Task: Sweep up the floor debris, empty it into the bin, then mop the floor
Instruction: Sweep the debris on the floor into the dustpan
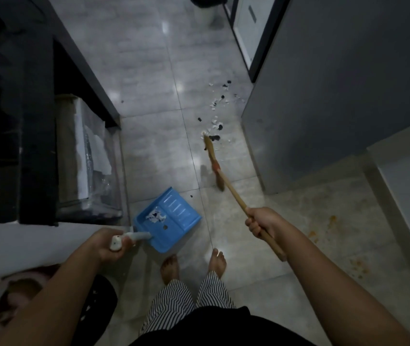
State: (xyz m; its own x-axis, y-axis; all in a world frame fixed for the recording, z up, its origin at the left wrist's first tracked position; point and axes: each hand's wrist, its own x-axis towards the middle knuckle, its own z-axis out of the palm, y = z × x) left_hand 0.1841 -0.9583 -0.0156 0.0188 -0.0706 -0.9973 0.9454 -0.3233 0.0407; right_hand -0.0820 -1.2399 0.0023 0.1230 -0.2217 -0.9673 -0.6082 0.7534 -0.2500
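My right hand (261,222) grips the wooden handle of a straw broom (213,161). Its bristle tip touches the near end of a trail of white and black scraps (217,108) on the grey tiles. My left hand (110,244) holds the white handle of a blue dustpan (174,221), which sits on the floor to the left of the broom. A few scraps lie inside the pan. One small dark scrap (191,196) lies just beyond the pan's lip.
A dark counter (36,121) with a clear box beneath it stands on the left. A grey cabinet (323,96) stands on the right. Orange stains (333,221) mark the tiles at right. A round bin base (206,11) shows at the top. My bare feet (194,265) stand behind the pan.
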